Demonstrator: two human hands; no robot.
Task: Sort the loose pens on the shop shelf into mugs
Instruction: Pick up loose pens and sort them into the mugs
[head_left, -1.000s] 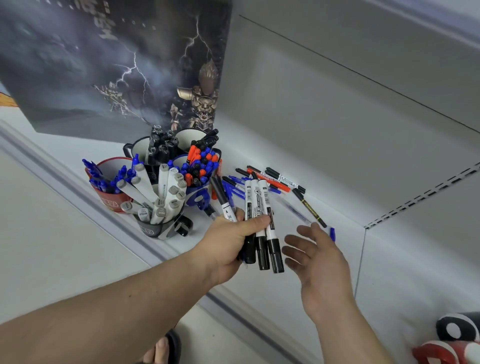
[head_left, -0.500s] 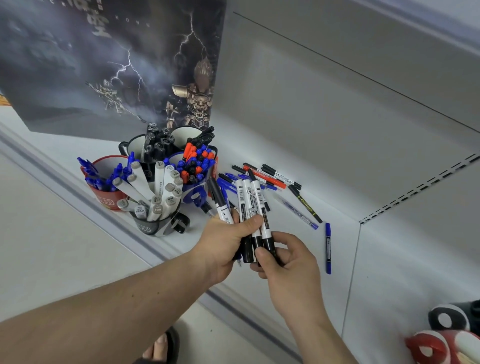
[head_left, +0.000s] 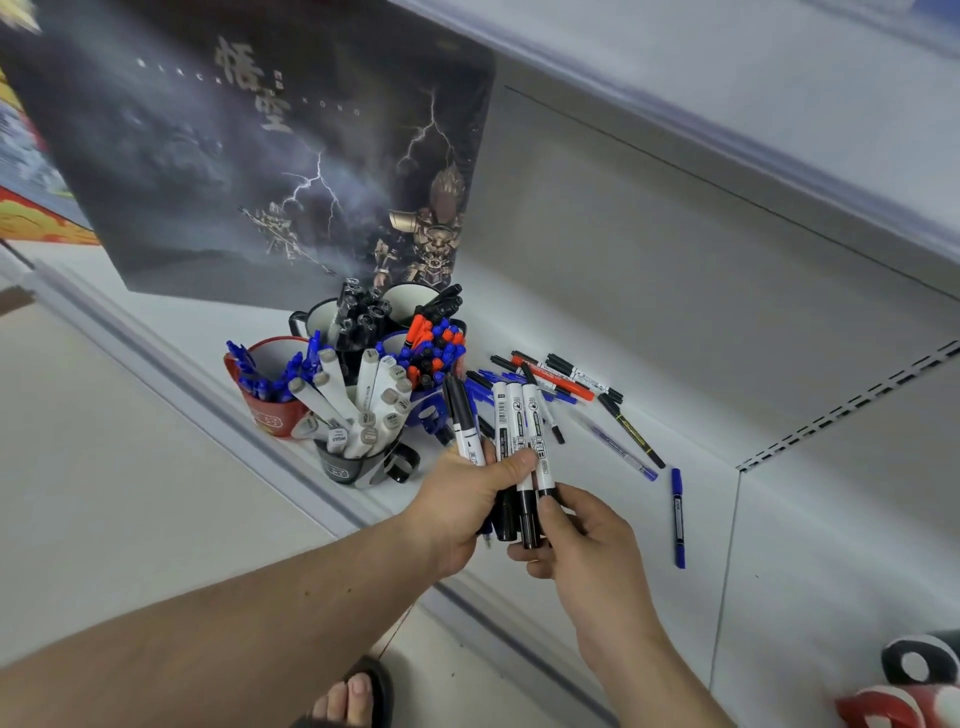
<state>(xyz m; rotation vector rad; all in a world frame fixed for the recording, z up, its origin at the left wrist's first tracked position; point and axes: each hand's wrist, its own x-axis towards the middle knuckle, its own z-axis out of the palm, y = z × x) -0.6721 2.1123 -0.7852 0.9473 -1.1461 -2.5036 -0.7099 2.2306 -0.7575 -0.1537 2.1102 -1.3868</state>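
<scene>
The bundle of white markers (head_left: 519, 441) sits just right of the grey mug (head_left: 358, 462), clamped in the left hand (head_left: 467, 499). The right hand (head_left: 582, 545), open and apart a second ago, now pinches their black caps, squaring the bundle. Loose pens (head_left: 561, 379) remain beyond.

Poster (head_left: 249, 156): large, dark, stormy sky with white lightning, pale lettering near the top, two armoured gold figures at its lower right; leans upright against the back panel.

Back panel (head_left: 675, 249): plain grey, crossed by one thin dark seam.

Slotted strip (head_left: 852, 405): row of small dark perforations running along the right side.

Box (head_left: 31, 208): red, yellow and blue print, at the far left edge, mostly cut off.

Floor (head_left: 104, 519): pale, smooth, below the front rail.

Sandal (head_left: 374, 686): black, bottom edge, toes showing.

Red, white and black items (head_left: 904, 686): rounded, bottom right corner, partly out of view, kind unclear.
</scene>
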